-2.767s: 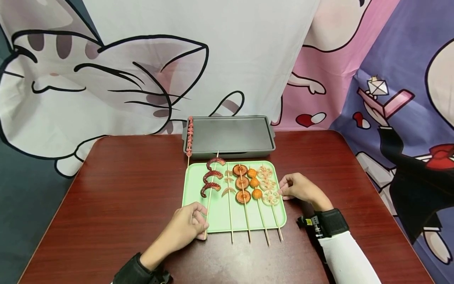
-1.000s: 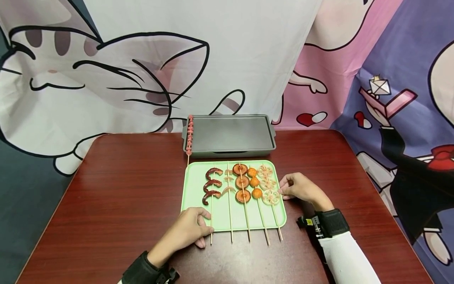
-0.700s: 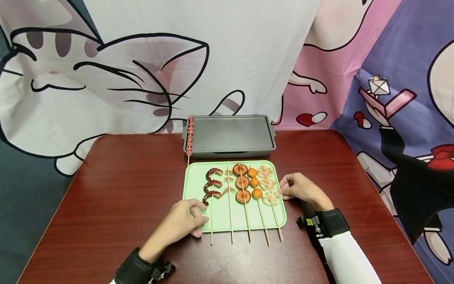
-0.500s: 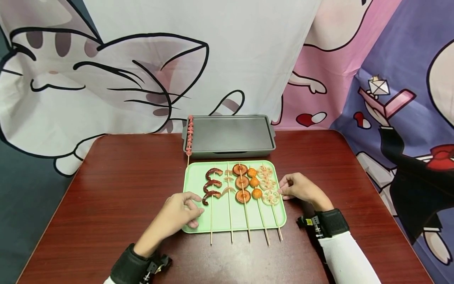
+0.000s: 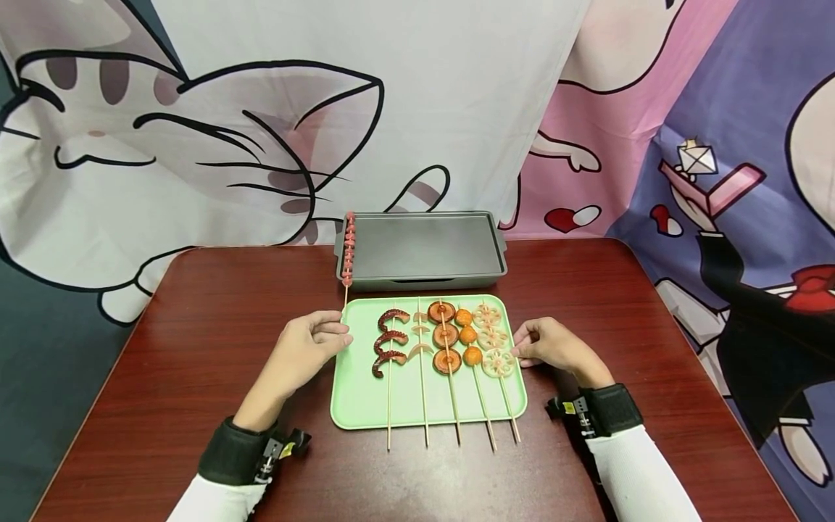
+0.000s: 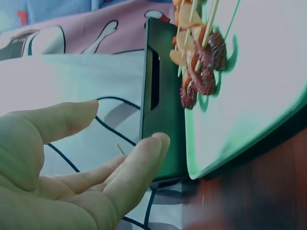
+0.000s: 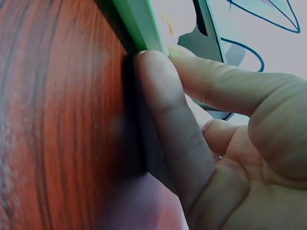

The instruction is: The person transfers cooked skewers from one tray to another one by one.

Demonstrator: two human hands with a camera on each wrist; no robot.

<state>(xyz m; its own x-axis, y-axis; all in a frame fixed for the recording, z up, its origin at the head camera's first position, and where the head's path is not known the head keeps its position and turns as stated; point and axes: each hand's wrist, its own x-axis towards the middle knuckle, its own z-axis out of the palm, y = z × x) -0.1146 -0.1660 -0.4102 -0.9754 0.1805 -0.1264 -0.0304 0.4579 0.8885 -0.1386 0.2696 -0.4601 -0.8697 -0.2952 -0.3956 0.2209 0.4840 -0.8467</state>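
Note:
A green tray (image 5: 359, 399) lies mid-table with several skewers side by side. The octopus skewer (image 5: 389, 341) is leftmost and the lotus root skewer (image 5: 492, 341) rightmost. My left hand (image 5: 335, 330) hovers at the tray's left edge near the far corner, fingers relaxed, holding nothing. In the left wrist view the left hand (image 6: 125, 124) has its fingertips just short of the tray (image 6: 259, 86), with the octopus skewer (image 6: 204, 67) beyond. My right hand (image 5: 520, 348) pinches the tray's right rim. The right wrist view shows the right hand (image 7: 160, 53), thumb and finger clamped on that rim (image 7: 136, 21).
A dark grey baking pan (image 5: 424, 246) stands behind the tray, with a sausage skewer (image 5: 349, 246) lying along its left rim. The red-brown table (image 5: 196, 326) stretches to both sides. A cartoon-printed cloth hangs behind.
My left hand let go of the octopus skewer's stick, which now lies straight, and moved from the tray's near-left corner up along its left edge. The right hand has stayed put.

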